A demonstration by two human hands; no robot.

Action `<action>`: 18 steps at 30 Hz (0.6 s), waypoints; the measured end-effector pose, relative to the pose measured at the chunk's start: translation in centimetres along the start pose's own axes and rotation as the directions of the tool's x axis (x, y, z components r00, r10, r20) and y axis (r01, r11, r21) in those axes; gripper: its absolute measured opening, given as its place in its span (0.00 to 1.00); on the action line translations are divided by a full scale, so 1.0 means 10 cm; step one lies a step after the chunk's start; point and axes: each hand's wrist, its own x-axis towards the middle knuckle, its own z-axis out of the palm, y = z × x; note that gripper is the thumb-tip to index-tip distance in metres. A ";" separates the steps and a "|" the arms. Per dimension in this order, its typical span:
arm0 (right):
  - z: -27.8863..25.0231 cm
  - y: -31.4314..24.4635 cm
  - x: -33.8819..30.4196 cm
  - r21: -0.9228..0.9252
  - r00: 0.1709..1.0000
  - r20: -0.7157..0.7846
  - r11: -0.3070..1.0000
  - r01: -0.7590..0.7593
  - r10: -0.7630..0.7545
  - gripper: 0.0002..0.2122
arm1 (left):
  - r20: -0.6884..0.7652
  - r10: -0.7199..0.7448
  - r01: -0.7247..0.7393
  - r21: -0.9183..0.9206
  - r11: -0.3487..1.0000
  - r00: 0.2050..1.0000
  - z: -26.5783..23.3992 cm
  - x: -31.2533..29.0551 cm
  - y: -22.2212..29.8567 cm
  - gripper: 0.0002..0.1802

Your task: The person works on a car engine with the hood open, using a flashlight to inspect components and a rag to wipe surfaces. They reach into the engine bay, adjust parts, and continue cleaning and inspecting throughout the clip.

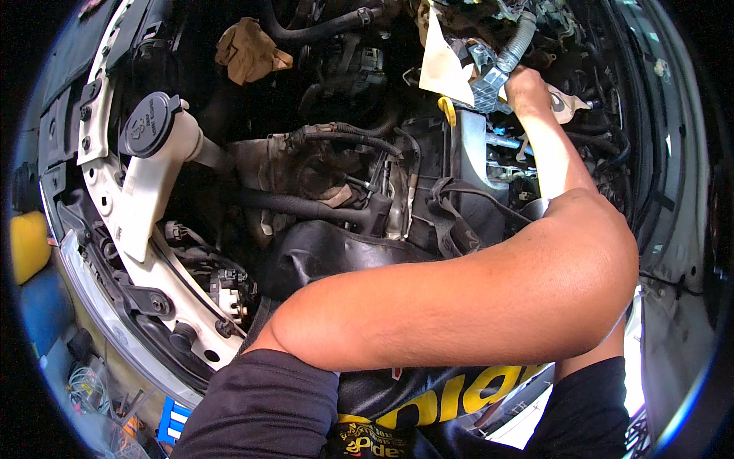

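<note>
My left arm reaches across from the lower left, bends at the right, and its forearm goes deep into a car's engine bay. My left hand [527,90] is closed beside a grey cross-hatched connector [488,90], gripping at its right end; most of its fingertips are hidden. A grey corrugated conduit [520,42] rises from the connector, just above the hand. Pale tan paper [443,65] lies against the connector's left side, and another tan piece [567,107] shows right of the hand. My right arm passes behind my left elbow, and its hand is out of sight.
A white filler neck with a black cap [151,126] stands at the left by the white front panel [126,214]. Crumpled brown paper [252,52] lies at the far side. Black hoses [290,205] and a yellow loop handle [447,112] sit mid-bay. The fender edge [677,191] borders the right.
</note>
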 end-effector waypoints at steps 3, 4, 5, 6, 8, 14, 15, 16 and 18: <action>-0.05 0.10 0.17 -0.133 0.978 0.060 0.969 0.206 -0.200 0.19 | 0.020 0.004 -0.004 0.000 1.000 1.000 -0.01 -0.01 0.01 0.15; -0.07 0.12 0.20 -0.207 0.958 0.123 0.938 0.279 -0.258 0.18 | 0.037 0.005 -0.005 0.001 1.000 0.999 -0.02 -0.01 0.00 0.15; -0.14 0.17 0.23 -0.243 0.919 0.192 0.891 0.383 -0.343 0.16 | 0.041 0.010 -0.010 0.001 1.000 0.999 -0.03 -0.02 0.02 0.15; -0.20 0.18 0.26 -0.203 0.933 0.212 0.921 0.332 -0.289 0.15 | 0.060 0.013 -0.013 0.002 1.000 0.998 -0.04 -0.01 0.01 0.15; -0.31 0.19 0.28 -0.133 0.943 0.245 0.955 0.265 -0.227 0.14 | 0.078 0.016 -0.016 -0.005 1.000 0.997 -0.08 -0.04 0.03 0.16; -0.63 0.21 0.23 -0.291 0.878 0.358 0.855 0.429 -0.318 0.12 | 0.193 0.017 -0.018 0.006 1.000 0.981 -0.20 -0.07 0.03 0.17; -0.68 0.22 0.23 -0.290 0.889 0.344 0.867 0.406 -0.301 0.12 | 0.217 0.013 -0.015 0.006 1.000 0.976 -0.22 -0.05 0.03 0.18; -0.74 0.24 0.24 -0.263 0.892 0.328 0.877 0.403 -0.312 0.12 | 0.247 0.008 -0.010 0.009 1.000 0.969 -0.24 -0.02 0.03 0.18; -0.81 0.25 0.28 -0.239 0.900 0.367 0.911 0.336 -0.235 0.14 | 0.329 -0.018 0.016 0.010 1.000 0.944 -0.26 0.08 0.05 0.18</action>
